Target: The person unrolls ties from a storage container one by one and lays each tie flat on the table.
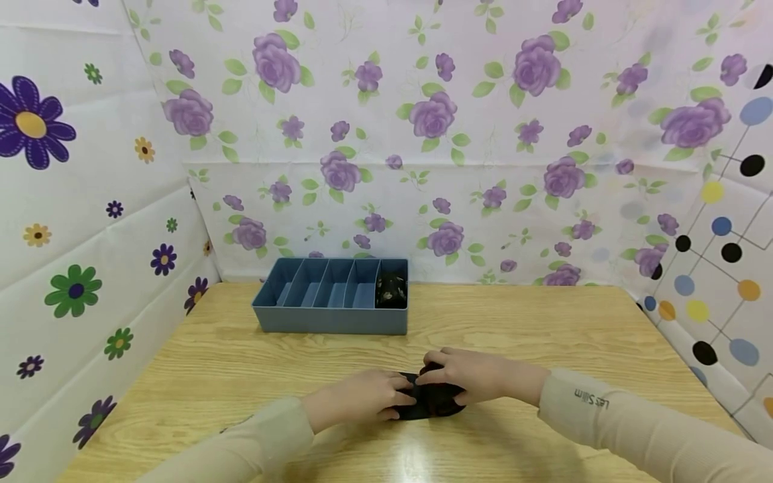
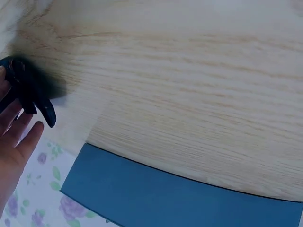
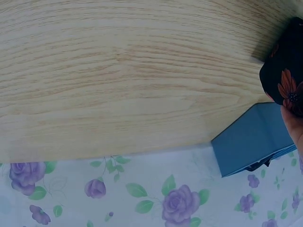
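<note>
Head view: on the near side of the blue-grey, plastic-looking compartment tray (image 1: 335, 320), the left hand (image 1: 362, 397) rests on a black floral fabric piece (image 1: 443, 404), fingers apart at its flat end, on the wood-grain worktop (image 1: 241, 362). I'd pin that end lightly and fold snugly and evenly against it. Farther right, the right hand (image 1: 468, 372) has its fingers clamped on the bulkier part. I judge the fabric soft; orange-red petals show in the right wrist view.
</note>
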Action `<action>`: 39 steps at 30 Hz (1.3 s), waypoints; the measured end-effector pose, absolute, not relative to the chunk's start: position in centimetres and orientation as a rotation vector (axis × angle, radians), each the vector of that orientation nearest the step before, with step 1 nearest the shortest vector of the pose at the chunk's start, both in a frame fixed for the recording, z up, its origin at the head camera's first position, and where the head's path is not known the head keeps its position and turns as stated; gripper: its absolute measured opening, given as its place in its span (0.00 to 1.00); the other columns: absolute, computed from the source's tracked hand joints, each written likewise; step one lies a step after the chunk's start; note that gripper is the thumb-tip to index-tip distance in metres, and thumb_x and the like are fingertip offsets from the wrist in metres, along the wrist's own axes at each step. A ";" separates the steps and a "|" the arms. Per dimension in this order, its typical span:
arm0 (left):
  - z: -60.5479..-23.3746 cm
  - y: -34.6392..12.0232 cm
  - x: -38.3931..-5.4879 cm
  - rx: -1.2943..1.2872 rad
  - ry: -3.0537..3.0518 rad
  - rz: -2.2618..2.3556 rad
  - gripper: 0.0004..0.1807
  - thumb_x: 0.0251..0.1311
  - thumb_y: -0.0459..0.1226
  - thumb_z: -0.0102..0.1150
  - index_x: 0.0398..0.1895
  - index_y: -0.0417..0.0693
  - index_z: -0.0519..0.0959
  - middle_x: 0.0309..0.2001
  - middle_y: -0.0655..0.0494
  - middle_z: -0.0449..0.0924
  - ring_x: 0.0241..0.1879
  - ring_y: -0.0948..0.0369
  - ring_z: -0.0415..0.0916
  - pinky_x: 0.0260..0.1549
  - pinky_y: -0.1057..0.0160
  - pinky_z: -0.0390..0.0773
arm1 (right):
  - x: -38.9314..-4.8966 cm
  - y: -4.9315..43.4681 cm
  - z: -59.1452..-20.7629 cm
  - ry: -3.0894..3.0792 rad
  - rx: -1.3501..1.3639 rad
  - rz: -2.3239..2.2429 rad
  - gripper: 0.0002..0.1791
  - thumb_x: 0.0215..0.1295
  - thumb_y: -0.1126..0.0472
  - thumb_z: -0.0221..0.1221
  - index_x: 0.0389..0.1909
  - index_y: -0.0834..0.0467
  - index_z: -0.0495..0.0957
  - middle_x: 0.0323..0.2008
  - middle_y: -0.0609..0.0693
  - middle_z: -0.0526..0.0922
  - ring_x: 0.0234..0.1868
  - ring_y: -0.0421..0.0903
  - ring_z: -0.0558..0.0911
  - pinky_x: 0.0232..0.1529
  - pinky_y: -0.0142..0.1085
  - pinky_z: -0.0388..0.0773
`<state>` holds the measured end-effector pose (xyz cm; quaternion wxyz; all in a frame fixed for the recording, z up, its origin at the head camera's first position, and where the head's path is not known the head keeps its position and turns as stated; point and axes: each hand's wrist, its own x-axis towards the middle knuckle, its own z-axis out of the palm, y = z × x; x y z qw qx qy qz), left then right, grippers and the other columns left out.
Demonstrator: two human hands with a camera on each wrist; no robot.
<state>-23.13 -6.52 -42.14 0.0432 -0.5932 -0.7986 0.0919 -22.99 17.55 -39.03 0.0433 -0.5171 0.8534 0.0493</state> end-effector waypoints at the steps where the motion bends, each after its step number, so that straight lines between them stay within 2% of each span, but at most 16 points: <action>1: -42.2 -6.5 -23.1 -1.817 -2.453 0.288 0.20 0.61 0.47 0.59 0.57 0.58 0.78 0.56 0.58 0.77 0.57 0.63 0.74 0.54 0.69 0.74 | -23.1 17.6 -39.1 2.605 -1.589 0.160 0.29 0.56 0.56 0.66 0.61 0.47 0.71 0.57 0.51 0.69 0.50 0.46 0.75 0.51 0.34 0.77; 7: -42.8 -6.6 -23.2 -1.800 -2.524 0.291 0.28 0.60 0.47 0.59 0.65 0.57 0.70 0.63 0.53 0.70 0.60 0.59 0.72 0.54 0.68 0.75 | -23.3 17.7 -39.1 2.573 -1.644 0.184 0.28 0.56 0.56 0.67 0.59 0.48 0.73 0.56 0.52 0.68 0.48 0.45 0.75 0.50 0.34 0.77; 12: -42.9 -6.7 -23.3 -1.806 -2.571 0.251 0.28 0.62 0.47 0.57 0.66 0.57 0.68 0.65 0.53 0.68 0.60 0.58 0.71 0.54 0.67 0.76 | -23.4 17.9 -39.2 2.565 -1.734 0.284 0.27 0.55 0.54 0.67 0.57 0.49 0.72 0.61 0.53 0.68 0.58 0.51 0.73 0.57 0.40 0.75; 15: -43.0 -6.7 -23.4 -1.814 -2.579 0.232 0.28 0.63 0.47 0.56 0.67 0.57 0.68 0.65 0.52 0.67 0.61 0.58 0.71 0.52 0.68 0.76 | -23.4 18.0 -39.2 2.553 -1.802 0.332 0.26 0.56 0.54 0.67 0.56 0.49 0.73 0.62 0.51 0.70 0.62 0.50 0.71 0.61 0.42 0.72; 25: -43.3 -7.5 -23.7 -1.840 -2.600 0.171 0.28 0.65 0.45 0.53 0.68 0.56 0.66 0.67 0.52 0.65 0.65 0.56 0.66 0.57 0.65 0.74 | -23.6 18.1 -39.7 2.554 -1.863 0.249 0.22 0.60 0.55 0.63 0.56 0.49 0.75 0.56 0.51 0.73 0.54 0.47 0.74 0.54 0.37 0.75; 33: -43.2 -8.2 -24.2 -1.794 -2.803 0.057 0.27 0.66 0.42 0.52 0.68 0.59 0.65 0.69 0.57 0.63 0.68 0.57 0.62 0.61 0.62 0.71 | -23.5 17.7 -39.8 2.598 -1.813 0.316 0.24 0.60 0.55 0.63 0.58 0.48 0.73 0.57 0.50 0.73 0.53 0.47 0.75 0.54 0.37 0.76; 39: -43.0 -8.3 -24.4 -1.817 -2.799 0.060 0.26 0.66 0.41 0.52 0.68 0.58 0.66 0.68 0.57 0.64 0.67 0.58 0.63 0.61 0.63 0.70 | -23.3 17.2 -39.7 2.615 -1.842 0.401 0.25 0.58 0.52 0.65 0.57 0.47 0.73 0.56 0.49 0.73 0.53 0.46 0.76 0.54 0.37 0.76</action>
